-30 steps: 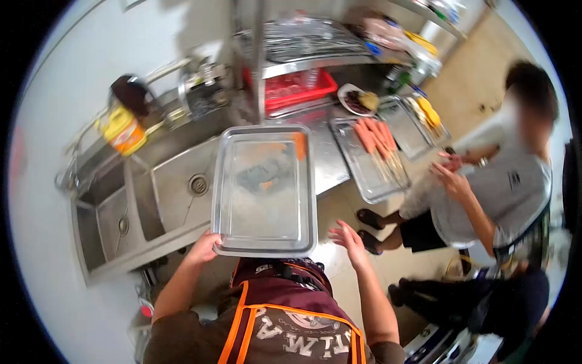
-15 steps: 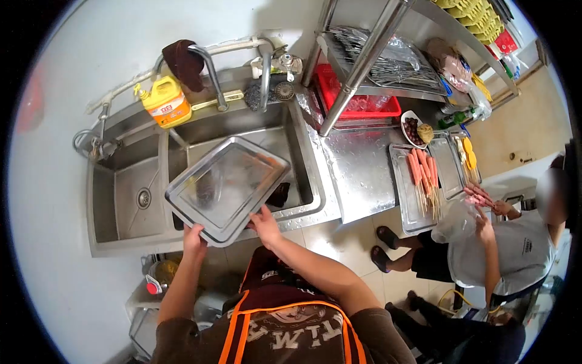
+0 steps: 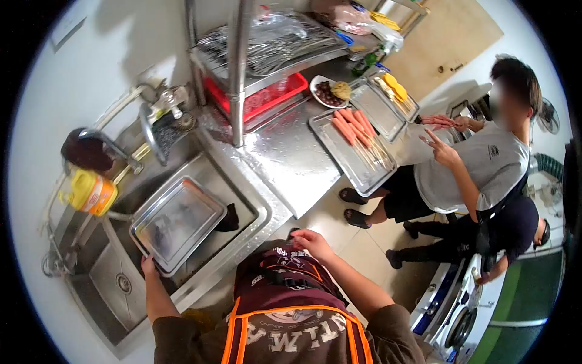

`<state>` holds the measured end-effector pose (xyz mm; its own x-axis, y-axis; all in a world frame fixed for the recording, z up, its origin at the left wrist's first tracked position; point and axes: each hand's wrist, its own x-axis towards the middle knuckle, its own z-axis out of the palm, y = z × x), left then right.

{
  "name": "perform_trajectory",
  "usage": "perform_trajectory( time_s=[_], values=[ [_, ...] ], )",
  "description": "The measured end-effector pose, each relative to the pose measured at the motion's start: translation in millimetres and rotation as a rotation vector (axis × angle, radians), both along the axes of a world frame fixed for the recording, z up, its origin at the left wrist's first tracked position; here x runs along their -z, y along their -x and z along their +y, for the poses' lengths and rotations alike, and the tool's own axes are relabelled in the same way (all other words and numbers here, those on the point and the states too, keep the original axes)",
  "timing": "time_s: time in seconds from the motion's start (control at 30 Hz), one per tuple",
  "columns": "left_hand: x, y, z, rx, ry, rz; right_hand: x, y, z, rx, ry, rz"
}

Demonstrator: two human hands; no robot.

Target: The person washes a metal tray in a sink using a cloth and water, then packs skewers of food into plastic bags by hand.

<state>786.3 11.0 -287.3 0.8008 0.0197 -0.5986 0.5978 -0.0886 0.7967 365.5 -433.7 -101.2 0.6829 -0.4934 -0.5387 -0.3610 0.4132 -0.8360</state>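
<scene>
A rectangular metal tray (image 3: 178, 224) is held over the large sink basin (image 3: 245, 227). My left hand (image 3: 149, 266) grips its lower left corner, the fingers partly hidden by the rim. Away from the tray, my right hand (image 3: 312, 241) is raised in front of the apron (image 3: 285, 267), its fingers bent; whether anything small is between them cannot be made out. A dark cloth (image 3: 228, 218) lies in the basin just right of the tray.
A yellow bottle (image 3: 91, 193) and faucets (image 3: 153, 134) line the sink's back. On the steel counter (image 3: 291, 158) are trays of skewered sausages (image 3: 354, 126) and a white bowl (image 3: 315, 91). A metal shelf post (image 3: 236, 91) rises nearby. Two people stand at the right.
My right hand has let go of the tray and moved right. The tray, in my left hand, sits lower over the basin. The view has turned right.
</scene>
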Motion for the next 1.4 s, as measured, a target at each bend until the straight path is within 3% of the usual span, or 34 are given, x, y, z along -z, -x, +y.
perform_trajectory(
  time_s=[0.03,0.07,0.1,0.2,0.27,0.3,0.37,0.43,0.5,0.57,0.7,0.77,0.83,0.9,1.0,1.1,1.23,1.3,1.37,1.4],
  values=[
    [17.1,-9.9,5.7,0.011,-0.068,-0.033,-1.6,12.3,-5.6,0.019,0.004,0.002],
    [36.9,-15.1,1.7,-0.184,0.037,-0.067,-5.3,22.6,-11.7,0.051,0.107,0.052],
    [20.0,-16.7,-2.2,-0.023,-0.240,-0.052,-8.0,31.1,-19.0,0.083,0.209,0.101],
    [0.1,-14.6,-32.0,0.048,-0.241,-0.068,-7.2,48.8,-47.2,0.210,0.250,0.158],
    [23.5,-19.1,-37.3,0.095,0.217,-0.262,1.2,60.1,-74.9,0.279,0.433,0.220],
    [10.9,-8.7,-63.4,0.102,0.218,-0.263,6.6,67.2,-96.5,0.288,0.479,0.278],
    [-43.3,37.1,-129.6,0.183,-0.179,-0.613,-8.4,73.4,-146.2,0.315,0.689,0.374],
    [-79.2,69.6,-177.7,0.210,-0.184,-0.493,-22.6,78.2,-207.0,0.296,1.022,0.405],
    [-115.2,107.6,-226.0,0.130,-0.001,-0.144,-33.8,80.4,-273.3,0.254,1.287,0.421],
    [-125.6,145.2,-268.2,0.082,0.023,-0.154,-35.9,74.1,-332.8,0.253,1.478,0.531],
    [-159.8,209.4,-332.7,0.274,0.013,-0.159,-22.4,56.8,-414.1,0.137,1.449,0.573],
    [-185.4,233.0,-361.2,0.407,-0.094,-0.133,-7.2,49.2,-436.9,-0.080,1.359,0.758],
    [-192.6,250.6,-380.0,0.423,-0.099,-0.156,14.0,48.9,-450.2,-0.160,1.347,0.760],
    [-198.3,263.4,-395.3,0.435,-0.075,-0.169,32.1,53.2,-453.7,-0.081,1.394,0.617],
    [-197.3,268.0,-409.9,0.445,-0.052,-0.182,-9.5,64.2,-423.4,-0.054,1.373,0.477],
    [-187.5,271.3,-427.9,0.455,-0.067,-0.168,5.1,91.9,-415.2,0.020,1.380,0.346],
    [-183.9,272.8,-455.9,0.577,-0.107,-0.121,16.1,93.5,-417.4,0.078,1.432,0.399],
    [-189.8,274.0,-469.9,0.620,-0.114,-0.117,21.6,86.8,-427.7,0.058,1.329,0.491],
    [-195.7,276.6,-482.2,0.647,-0.102,-0.114,25.3,79.4,-443.4,-0.145,1.153,0.696],
    [-194.4,276.6,-484.3,0.644,-0.105,-0.115,13.8,74.2,-447.5,-0.099,1.138,0.662]
  ],
)
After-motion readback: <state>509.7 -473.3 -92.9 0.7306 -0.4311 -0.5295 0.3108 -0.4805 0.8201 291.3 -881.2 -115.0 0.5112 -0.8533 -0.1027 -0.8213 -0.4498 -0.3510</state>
